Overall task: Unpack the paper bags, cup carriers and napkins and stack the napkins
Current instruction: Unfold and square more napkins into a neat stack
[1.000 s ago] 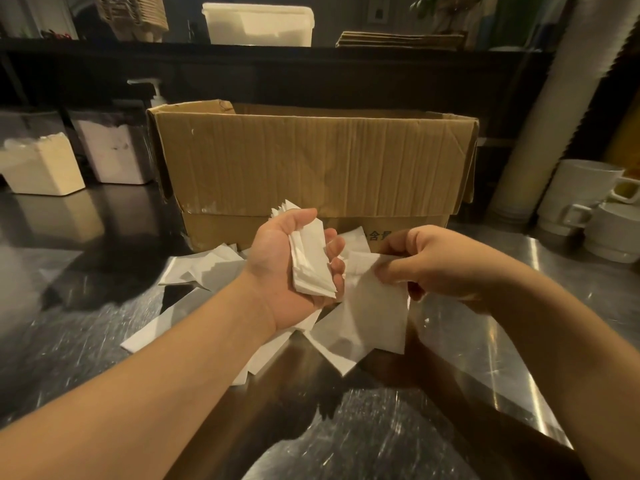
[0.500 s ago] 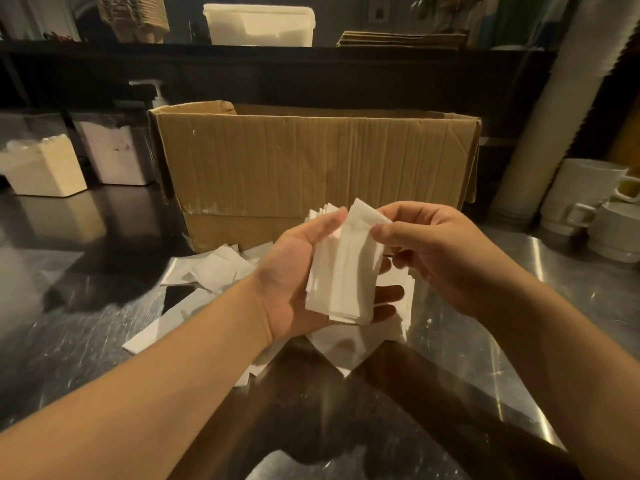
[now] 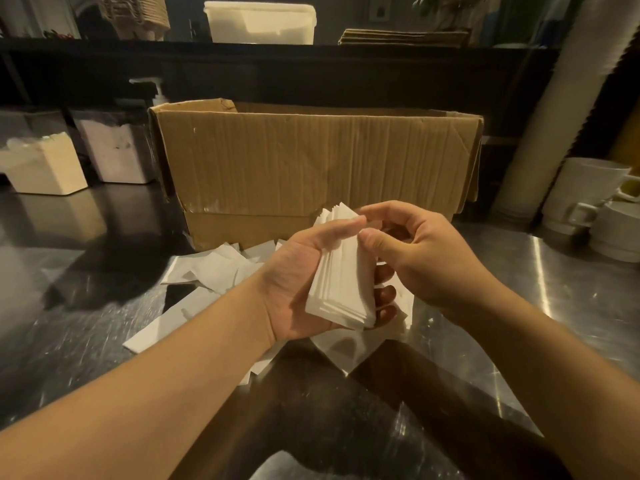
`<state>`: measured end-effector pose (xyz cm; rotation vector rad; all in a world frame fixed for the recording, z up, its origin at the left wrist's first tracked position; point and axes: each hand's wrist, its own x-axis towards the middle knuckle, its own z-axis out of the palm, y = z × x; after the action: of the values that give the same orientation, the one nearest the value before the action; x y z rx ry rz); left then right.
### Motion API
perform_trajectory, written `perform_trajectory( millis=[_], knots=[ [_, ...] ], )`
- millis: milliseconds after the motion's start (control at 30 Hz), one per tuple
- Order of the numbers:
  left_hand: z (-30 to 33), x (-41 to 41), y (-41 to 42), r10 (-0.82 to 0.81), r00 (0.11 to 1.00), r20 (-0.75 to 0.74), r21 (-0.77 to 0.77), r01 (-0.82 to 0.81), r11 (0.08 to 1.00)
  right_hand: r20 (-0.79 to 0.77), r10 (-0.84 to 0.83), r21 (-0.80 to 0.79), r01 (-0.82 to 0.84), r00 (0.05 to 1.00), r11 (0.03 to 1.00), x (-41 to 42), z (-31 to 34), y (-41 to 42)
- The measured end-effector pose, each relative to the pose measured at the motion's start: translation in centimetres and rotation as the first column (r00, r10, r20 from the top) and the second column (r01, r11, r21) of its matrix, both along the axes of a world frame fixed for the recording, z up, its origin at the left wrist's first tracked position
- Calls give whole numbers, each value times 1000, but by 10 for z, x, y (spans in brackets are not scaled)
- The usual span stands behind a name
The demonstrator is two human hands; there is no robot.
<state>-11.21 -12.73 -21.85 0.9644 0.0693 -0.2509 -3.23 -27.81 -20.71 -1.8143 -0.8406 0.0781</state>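
Napkin stack (image 3: 341, 282) sits in the left hand (image 3: 298, 289), fingers curled round it — the right hand (image 3: 422, 258) pinches its top.

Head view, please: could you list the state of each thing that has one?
Brown cardboard box: open, upright.
Stack of white paper napkins: gripped in left hand.
Loose white napkins: scattered on steel counter.
Right hand: fingertips at the stack's top.
White mugs: upright.

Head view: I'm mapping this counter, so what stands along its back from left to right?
Cream napkin-filled container → clear square tub → brown cardboard box → tall sleeve of white cups → white ceramic mugs.
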Motion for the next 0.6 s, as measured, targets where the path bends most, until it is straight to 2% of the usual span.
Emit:
perform_trajectory(
  millis=[100, 267, 367, 467, 600],
  knots=[
    [2, -1, 0, 18, 1000, -14, 7, -18, 1000, 16, -14, -4, 14, 1000, 1000, 3, -1, 0],
    [-1, 3, 6, -64, 998, 7, -82, 64, 995, -7, -67, 29, 67, 998, 997, 9, 1, -2],
    [-1, 4, 8, -14, 1000, -11, -117, 12, 993, 1, -144, -10, 144, 990, 990, 14, 2, -5],
    [-1, 6, 7, 110, 993, -35, -167, -114, 979, 27, -207, -183, 208, 978, 961, 20, 1, -8],
    [-3, 10, 8, 218, 973, -74, -191, -228, 955, 123, -177, -543, 216, 976, 812, 21, 2, -6]
  ],
)
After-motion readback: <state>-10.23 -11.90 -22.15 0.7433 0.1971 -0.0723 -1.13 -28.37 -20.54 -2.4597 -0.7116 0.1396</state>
